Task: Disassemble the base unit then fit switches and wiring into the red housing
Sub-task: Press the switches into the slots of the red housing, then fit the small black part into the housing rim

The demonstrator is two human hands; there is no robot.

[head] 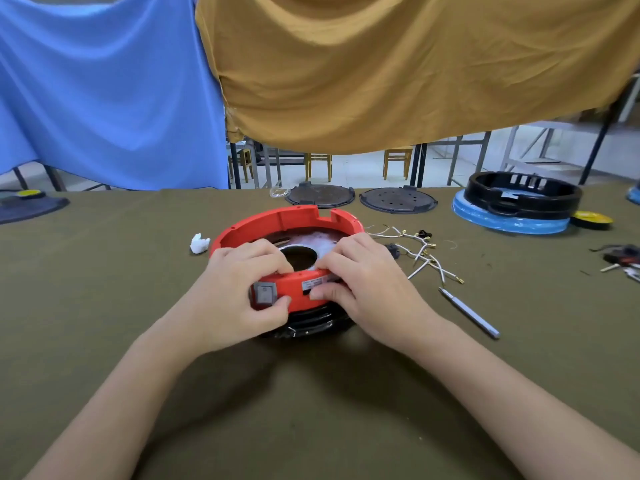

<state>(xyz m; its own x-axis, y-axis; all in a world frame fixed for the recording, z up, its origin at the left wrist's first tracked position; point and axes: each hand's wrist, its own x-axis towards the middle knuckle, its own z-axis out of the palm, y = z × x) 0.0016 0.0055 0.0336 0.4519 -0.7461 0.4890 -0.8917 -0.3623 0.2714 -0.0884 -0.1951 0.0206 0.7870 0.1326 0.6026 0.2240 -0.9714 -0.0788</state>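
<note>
Both hands are gripping the near wall of the red housing, one ring sitting mid-table on a black base. The left hand is pinching the one grey switch, its face pointing toward the camera; the right hand is curling over the rim. One screwdriver is lying diagonally beside white wires. Two dark discs are lying behind.

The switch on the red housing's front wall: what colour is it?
Grey, seen in the head view: the switch sits in the red housing.
</note>
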